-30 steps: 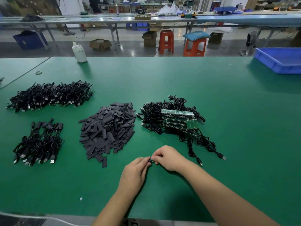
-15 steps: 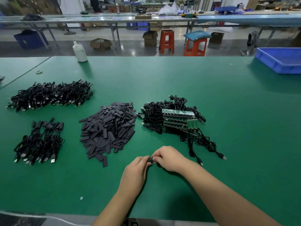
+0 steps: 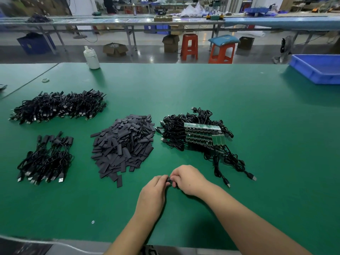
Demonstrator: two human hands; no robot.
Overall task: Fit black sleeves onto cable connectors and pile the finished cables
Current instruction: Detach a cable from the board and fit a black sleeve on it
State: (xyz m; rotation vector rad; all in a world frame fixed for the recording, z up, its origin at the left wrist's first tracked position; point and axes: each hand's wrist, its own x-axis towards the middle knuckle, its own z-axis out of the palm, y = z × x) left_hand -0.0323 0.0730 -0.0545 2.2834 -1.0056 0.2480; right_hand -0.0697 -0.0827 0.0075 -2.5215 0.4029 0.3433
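Black sleeve (image 3: 168, 179), small, sits pinched between the left hand (image 3: 153, 195) and right hand (image 3: 189, 179), low over the green table (image 3: 257, 144), both hands' fingers curled round it. Behind lie the loose sleeve heap (image 3: 123, 144), unfinished cables with green boards (image 3: 198, 137), and finished cable piles (image 3: 46, 159).

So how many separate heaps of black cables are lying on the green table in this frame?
3. One long heap at far left, a smaller bundle nearer on the left, and one tangled with green circuit boards right of the sleeve pile.
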